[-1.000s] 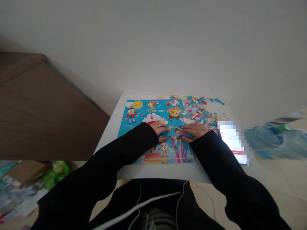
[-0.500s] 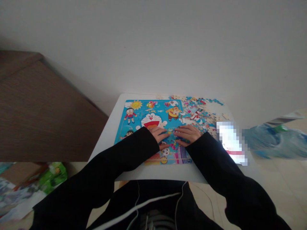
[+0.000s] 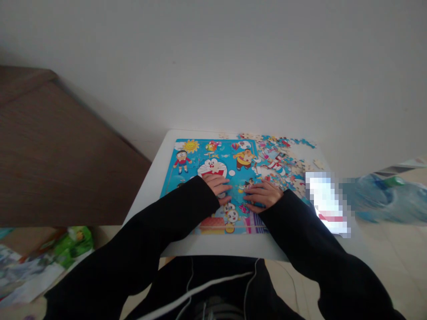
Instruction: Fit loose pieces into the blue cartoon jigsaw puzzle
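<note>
A blue cartoon jigsaw puzzle (image 3: 200,153) lies flat on a small white table. My left hand (image 3: 218,187) rests palm down on its middle, over the lower part of the large white cartoon face, fingers spread and pointing right. Facing it, my right hand (image 3: 264,194) lies on the right part of the picture, its fingers spread and pointing left. A narrow gap with puzzle surface separates the fingertips. Neither hand visibly holds a piece. Loose puzzle pieces (image 3: 293,166) are heaped beside and behind the right edge of the picture.
A lit, pixelated screen (image 3: 325,198) lies at the table's right edge. The white table (image 3: 187,244) stands against a grey wall. Left is a brown wooden cabinet (image 3: 66,155); a green bag (image 3: 73,244) lies below. A white cable (image 3: 213,280) crosses my lap.
The view has shifted slightly. My left hand has drawn back a little to the left, and my right hand has slid slightly down, widening the gap and uncovering more of the puzzle between them.
</note>
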The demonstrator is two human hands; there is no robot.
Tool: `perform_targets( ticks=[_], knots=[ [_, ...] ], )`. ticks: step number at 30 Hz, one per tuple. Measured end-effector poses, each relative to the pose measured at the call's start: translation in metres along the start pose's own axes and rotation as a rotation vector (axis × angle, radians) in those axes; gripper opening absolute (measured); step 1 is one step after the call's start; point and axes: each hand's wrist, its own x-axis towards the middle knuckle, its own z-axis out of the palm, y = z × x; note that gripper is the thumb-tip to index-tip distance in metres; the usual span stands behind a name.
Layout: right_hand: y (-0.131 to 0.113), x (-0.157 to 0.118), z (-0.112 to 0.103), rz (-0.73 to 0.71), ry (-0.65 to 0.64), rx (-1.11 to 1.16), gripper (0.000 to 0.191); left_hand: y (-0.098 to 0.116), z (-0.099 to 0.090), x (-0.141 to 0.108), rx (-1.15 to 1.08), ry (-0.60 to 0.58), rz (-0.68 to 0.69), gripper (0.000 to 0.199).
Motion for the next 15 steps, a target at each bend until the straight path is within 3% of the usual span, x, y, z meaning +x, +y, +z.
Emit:
perform_targets(
  ticks=[2,4,6,10,15],
  knots=[
    [-0.001,-0.001,0.0,0.019,0.0,0.019,0.011,0.004,0.003,-0.001,-0.078,-0.017,0.094,0.029],
    [-0.001,-0.002,0.002,0.035,-0.005,0.033,0.011,0.008,0.002,-0.001,-0.109,-0.108,0.114,0.028],
    [0.0,-0.004,0.005,0.039,-0.006,0.033,0.012,0.011,-0.001,-0.001,-0.103,-0.166,0.074,0.03],
    [0.0,-0.005,0.01,0.033,-0.011,0.02,0.015,0.011,-0.006,-0.001,-0.116,-0.127,0.014,0.033],
    [-0.002,-0.004,0.011,0.093,0.014,0.034,0.014,0.014,-0.007,-0.004,-0.139,-0.159,-0.063,0.031]
  ],
)
